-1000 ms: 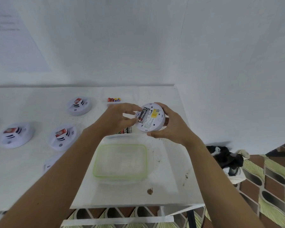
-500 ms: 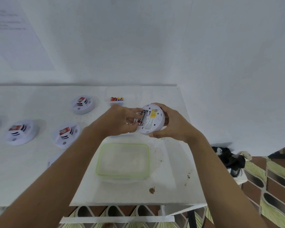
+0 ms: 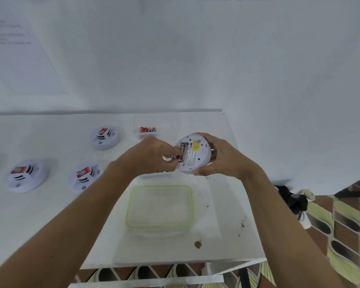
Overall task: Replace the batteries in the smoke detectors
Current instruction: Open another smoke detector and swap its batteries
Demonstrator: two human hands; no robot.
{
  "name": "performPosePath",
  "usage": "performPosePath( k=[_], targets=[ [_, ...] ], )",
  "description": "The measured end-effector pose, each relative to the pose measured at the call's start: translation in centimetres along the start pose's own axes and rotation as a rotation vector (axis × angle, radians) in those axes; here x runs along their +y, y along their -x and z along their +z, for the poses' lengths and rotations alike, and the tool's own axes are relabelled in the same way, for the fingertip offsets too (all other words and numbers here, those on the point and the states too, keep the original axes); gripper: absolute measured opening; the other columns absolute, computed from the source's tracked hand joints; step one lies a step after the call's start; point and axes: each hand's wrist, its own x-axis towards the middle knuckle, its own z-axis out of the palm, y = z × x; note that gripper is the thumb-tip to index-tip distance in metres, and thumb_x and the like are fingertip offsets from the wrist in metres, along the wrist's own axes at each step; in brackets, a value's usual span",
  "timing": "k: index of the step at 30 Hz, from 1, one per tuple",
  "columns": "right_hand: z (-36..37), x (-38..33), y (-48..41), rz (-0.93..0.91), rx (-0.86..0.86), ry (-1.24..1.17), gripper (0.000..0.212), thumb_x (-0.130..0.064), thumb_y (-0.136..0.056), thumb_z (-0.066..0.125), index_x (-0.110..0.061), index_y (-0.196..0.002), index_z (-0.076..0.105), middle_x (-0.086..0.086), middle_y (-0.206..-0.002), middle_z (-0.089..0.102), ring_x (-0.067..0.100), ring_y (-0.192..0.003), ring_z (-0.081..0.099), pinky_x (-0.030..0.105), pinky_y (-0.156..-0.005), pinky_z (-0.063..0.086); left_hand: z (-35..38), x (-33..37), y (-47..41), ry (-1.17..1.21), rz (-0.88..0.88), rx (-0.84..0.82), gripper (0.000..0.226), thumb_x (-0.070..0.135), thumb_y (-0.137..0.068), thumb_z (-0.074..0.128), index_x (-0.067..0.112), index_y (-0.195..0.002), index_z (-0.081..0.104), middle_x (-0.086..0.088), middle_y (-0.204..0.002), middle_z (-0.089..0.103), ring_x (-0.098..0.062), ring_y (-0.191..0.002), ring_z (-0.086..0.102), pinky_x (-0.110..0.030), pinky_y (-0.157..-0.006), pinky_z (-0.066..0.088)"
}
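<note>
Progress looks early: right hand curls round the smoke detector, held above the table, while left hand pinches a battery at its bay. Three more detectors wait at nine o'clock, spare batteries at ten.

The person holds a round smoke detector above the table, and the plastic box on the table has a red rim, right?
Not quite: the head view shows the plastic box has a green rim, not red. The right hand does hold the round smoke detector above the table.
</note>
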Motion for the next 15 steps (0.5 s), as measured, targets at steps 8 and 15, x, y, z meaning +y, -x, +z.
performPosePath(
  k=[8, 15],
  targets=[
    [0.6, 0.2, -0.1, 0.005, 0.042, -0.042, 0.084, 0.005, -0.068, 0.089, -0.025, -0.139, 0.054, 0.0, -0.128, 0.065, 0.021, -0.116, 0.065, 0.033, -0.075, 0.06, -0.9, 0.2, 0.1, 0.062, 0.017, 0.05, 0.03, 0.017, -0.08, 0.058, 0.006, -0.099, 0.078, -0.006, -0.085, 0.077, -0.009, -0.068, 0.07, -0.008, -0.063, 0.051],
    [1.4, -0.3, -0.4, -0.034, 0.152, -0.026, 0.084, 0.006, -0.067, 0.09, -0.03, -0.135, 0.056, -0.009, -0.126, 0.066, 0.011, -0.114, 0.064, 0.029, -0.08, 0.06, -0.8, -1.3, 0.5, 0.045, -0.01, 0.071, 0.034, 0.031, -0.086, 0.067, 0.013, -0.114, 0.074, 0.001, -0.116, 0.072, -0.009, -0.103, 0.067, -0.02, -0.092, 0.05]
  ],
)
